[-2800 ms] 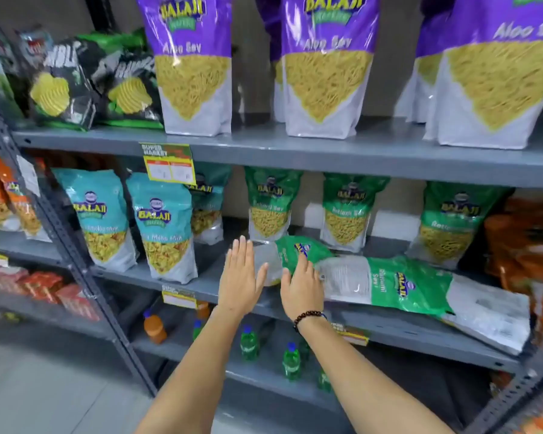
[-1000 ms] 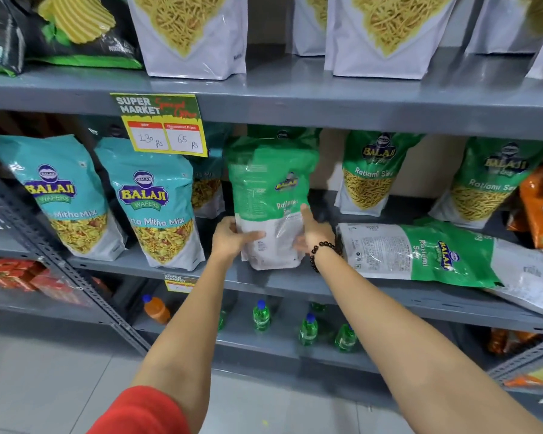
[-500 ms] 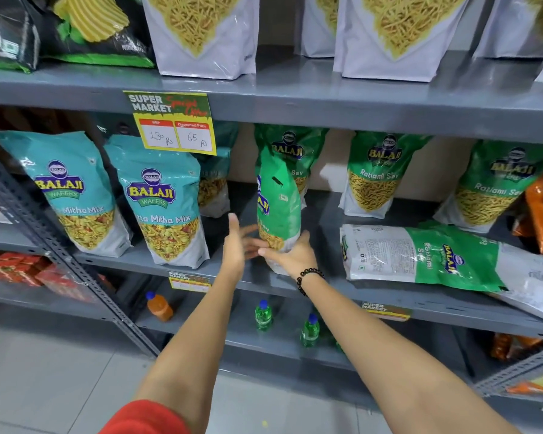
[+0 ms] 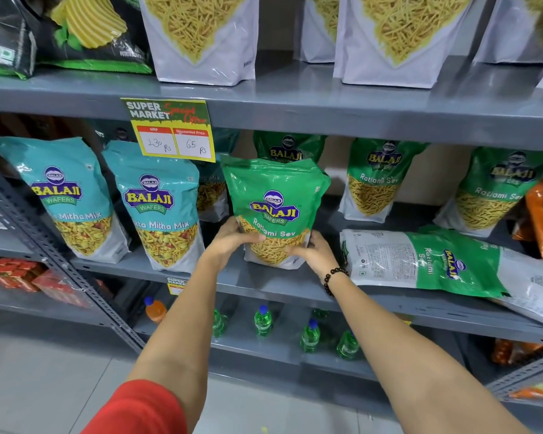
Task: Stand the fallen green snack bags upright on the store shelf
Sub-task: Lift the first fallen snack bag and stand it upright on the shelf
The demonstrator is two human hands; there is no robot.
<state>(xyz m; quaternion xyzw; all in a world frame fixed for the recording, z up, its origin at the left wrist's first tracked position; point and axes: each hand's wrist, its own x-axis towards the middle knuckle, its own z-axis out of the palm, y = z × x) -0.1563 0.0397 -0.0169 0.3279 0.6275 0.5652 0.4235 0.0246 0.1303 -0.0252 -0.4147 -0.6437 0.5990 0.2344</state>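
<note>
Grey metal store shelving (image 4: pixel 295 286) fills the view, with a pale tiled floor below. On the middle shelf a green Balaji Wafers "Ratlami Sev" bag (image 4: pixel 275 211) stands upright, front facing out, gripped low at both sides: the left hand (image 4: pixel 232 238) wraps its lower left corner, thumb across the front, and the right hand (image 4: pixel 314 250), with a black bead bracelet (image 4: pixel 334 278) at the wrist, closes on its lower right edge. Just right of the right hand a fallen Ratlami Sev bag (image 4: pixel 420 260) lies flat, back panel up, and the white end of another flat bag (image 4: pixel 533 292) sticks out beyond it. Behind the hands three more green Ratlami Sev bags stand at the back of the shelf. Left of the left hand stand teal "Khatta Mitha Mix" bags (image 4: pixel 160 211), close beside the held bag. Above them hangs a yellow "Super Market Special Offer" tag (image 4: pixel 170 130), reading MRP 130 Rs, discounted price 65 Rs. The shelf above carries white pouches of yellow sev (image 4: pixel 201 39). Below the arms stand small bottles of green drink (image 4: pixel 262 321) and one orange bottle (image 4: pixel 154 310).
</note>
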